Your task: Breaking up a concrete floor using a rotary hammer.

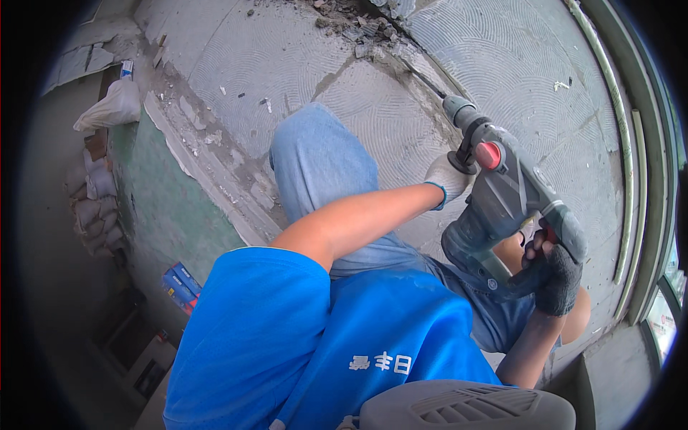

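A grey rotary hammer (502, 190) with a round red knob lies slanted across the right side of the head view. Its thin dark chisel bit (426, 79) points up and left at a broken groove (408, 54) in grey mortar; whether the tip touches is hard to see. My left hand (446, 175), in a white glove with a blue cuff, is closed round the side handle (466, 150) near the chuck. At the rear grip, my right hand (559, 276), wearing a dark glove with bare fingertips, is wrapped with its fingers by the red trigger.
Rubble (362, 25) is heaped at the top. The mortar surface (494, 43) has curved comb marks. Pale pipes (609, 93) run along the right, beside a window frame. At left are a green wall face (161, 172), a white sack (115, 104), stacked bags (97, 211) and blue boxes (180, 285).
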`<action>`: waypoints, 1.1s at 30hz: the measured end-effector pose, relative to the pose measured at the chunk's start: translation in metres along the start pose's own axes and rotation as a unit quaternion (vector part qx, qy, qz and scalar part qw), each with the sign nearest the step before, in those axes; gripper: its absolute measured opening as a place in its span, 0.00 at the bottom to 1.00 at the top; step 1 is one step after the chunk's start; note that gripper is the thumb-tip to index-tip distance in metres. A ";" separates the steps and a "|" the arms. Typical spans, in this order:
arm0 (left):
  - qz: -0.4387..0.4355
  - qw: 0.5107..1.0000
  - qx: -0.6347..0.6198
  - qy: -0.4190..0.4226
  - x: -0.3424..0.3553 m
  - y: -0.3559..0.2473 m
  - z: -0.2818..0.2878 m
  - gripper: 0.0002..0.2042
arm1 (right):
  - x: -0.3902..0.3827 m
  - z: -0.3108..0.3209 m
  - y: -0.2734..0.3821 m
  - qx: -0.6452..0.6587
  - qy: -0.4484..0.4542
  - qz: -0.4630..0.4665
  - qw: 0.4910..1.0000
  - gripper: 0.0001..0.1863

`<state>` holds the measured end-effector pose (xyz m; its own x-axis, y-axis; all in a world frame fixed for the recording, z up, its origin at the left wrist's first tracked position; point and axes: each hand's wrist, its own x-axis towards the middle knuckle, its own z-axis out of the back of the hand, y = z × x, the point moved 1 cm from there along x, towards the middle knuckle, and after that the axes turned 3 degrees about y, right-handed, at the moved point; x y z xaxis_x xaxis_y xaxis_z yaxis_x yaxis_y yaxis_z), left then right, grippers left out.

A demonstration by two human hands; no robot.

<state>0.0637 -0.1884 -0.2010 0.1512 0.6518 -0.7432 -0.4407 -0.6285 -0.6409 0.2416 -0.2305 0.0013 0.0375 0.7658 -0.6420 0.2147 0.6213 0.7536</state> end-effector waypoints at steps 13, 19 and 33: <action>-0.114 0.993 0.006 0.008 0.069 0.050 -0.001 0.11 | 0.047 -0.036 0.010 -0.073 0.010 -0.019 0.997 0.11; -0.018 0.999 0.023 0.031 0.065 0.025 0.015 0.12 | 0.056 -0.026 -0.007 -0.074 -0.008 -0.031 0.997 0.14; -0.027 0.998 -0.040 -0.037 0.097 0.048 -0.008 0.12 | 0.068 -0.010 -0.023 -0.060 -0.011 -0.010 0.998 0.11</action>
<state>0.0643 -0.1580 -0.3054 0.1066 0.7132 -0.6928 -0.3610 -0.6215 -0.6953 0.2296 -0.1905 -0.0583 0.0562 0.7500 -0.6590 0.0972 0.6528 0.7512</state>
